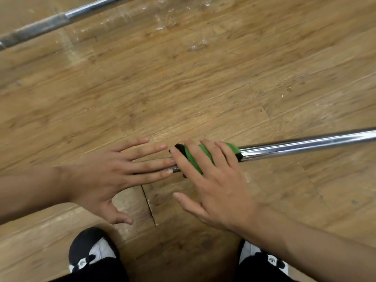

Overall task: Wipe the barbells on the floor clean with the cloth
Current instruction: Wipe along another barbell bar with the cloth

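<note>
A chrome barbell bar (305, 144) lies on the wooden floor and runs from the right edge toward the centre. A green cloth with a black edge (192, 157) is draped over the bar. My right hand (211, 182) presses flat on the cloth with fingers straight and spread. My left hand (114, 174) lies flat with straight fingers over the bar's knurled part (173, 169), just left of the cloth. A second barbell bar (50, 22) lies at the top left, apart from both hands.
The wooden plank floor (183, 88) shows whitish scuffs near the top centre. My two black-and-white shoes (89, 251) (262, 257) stand at the bottom edge. A thin dark gap (149, 206) runs between floor planks below the hands.
</note>
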{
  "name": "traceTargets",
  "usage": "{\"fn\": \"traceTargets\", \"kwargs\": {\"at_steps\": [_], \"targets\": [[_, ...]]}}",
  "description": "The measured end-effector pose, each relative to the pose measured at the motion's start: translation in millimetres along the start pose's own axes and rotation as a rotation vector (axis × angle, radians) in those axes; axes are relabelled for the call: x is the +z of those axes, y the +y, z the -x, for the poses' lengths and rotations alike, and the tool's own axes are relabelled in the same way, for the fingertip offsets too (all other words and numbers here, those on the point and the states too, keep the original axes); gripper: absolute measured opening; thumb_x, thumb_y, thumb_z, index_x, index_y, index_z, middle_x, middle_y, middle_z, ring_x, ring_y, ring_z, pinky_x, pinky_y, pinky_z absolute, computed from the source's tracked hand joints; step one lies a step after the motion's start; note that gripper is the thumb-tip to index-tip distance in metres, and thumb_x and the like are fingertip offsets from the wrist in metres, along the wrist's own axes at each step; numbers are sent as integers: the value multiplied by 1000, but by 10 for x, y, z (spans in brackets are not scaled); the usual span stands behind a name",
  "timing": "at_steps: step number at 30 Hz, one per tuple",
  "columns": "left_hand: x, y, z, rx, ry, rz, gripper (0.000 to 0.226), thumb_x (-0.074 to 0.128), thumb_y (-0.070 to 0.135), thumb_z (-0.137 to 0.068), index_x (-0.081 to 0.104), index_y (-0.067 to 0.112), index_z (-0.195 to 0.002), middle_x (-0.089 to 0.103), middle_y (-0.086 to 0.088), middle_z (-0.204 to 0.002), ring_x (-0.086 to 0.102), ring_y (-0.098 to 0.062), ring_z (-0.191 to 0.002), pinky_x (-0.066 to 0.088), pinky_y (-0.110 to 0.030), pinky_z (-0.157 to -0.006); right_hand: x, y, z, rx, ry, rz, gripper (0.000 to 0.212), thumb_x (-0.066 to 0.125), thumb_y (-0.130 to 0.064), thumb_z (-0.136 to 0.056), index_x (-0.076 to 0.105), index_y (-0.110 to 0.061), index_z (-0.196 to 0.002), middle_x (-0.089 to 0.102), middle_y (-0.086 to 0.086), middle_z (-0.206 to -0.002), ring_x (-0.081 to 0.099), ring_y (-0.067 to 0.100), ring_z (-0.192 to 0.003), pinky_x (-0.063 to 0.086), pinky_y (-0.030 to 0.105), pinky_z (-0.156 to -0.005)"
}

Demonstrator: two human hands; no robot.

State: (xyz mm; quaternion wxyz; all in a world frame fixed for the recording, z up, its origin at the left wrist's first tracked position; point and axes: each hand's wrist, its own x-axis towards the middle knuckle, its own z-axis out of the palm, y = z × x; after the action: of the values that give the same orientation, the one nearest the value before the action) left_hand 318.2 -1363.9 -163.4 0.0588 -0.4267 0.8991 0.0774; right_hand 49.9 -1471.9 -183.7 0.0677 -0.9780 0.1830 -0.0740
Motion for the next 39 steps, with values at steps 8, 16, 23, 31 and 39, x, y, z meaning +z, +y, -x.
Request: {"fn": "traceTargets", "kwargs": {"at_steps": [8,16,23,31,39], "targets": [[18,-63,-59,-194,74,-114,95,29,82,-94,19,23,-168,19,-6,-174,13,-34,-161,4,-55,-129,110,1045,403,130,258,152,60,48,-43,-103,35,-26,-159,37,20,-161,41,43,-144,20,56,-124],[7,-183,-246,-479,77,-126,105,24,86,-93,26,10,-165,22,-19,-171,15,-41,-160,10,-65,-126,351,434,-301,125,294,44,65,36,-56,-105,38,-23,-161,25,17,-168,24,40,-155,12,58,-126],[18,-401,-359,-620,115,-93,103,18,83,-97,28,5,-163,26,-21,-169,16,-39,-160,14,-65,-126,420,1114,-366,-73,319,214,60,28,-51,-108,30,-29,-163,24,18,-168,28,40,-154,15,52,-127],[-23,-796,-393,-537,105,-106,103,11,87,-93,23,16,-166,27,-14,-171,18,-38,-160,10,-68,-125,401,1109,-679,325,407,64,59,29,-50,-108,38,-21,-159,32,24,-163,28,47,-149,8,62,-125],[-88,-1127,-434,-525,95,-87,103,6,87,-93,19,16,-167,29,-16,-170,21,-38,-159,10,-68,-125,533,972,-1163,-49,352,178,56,38,-49,-109,32,-30,-162,29,15,-167,28,39,-154,18,53,-127]]}}
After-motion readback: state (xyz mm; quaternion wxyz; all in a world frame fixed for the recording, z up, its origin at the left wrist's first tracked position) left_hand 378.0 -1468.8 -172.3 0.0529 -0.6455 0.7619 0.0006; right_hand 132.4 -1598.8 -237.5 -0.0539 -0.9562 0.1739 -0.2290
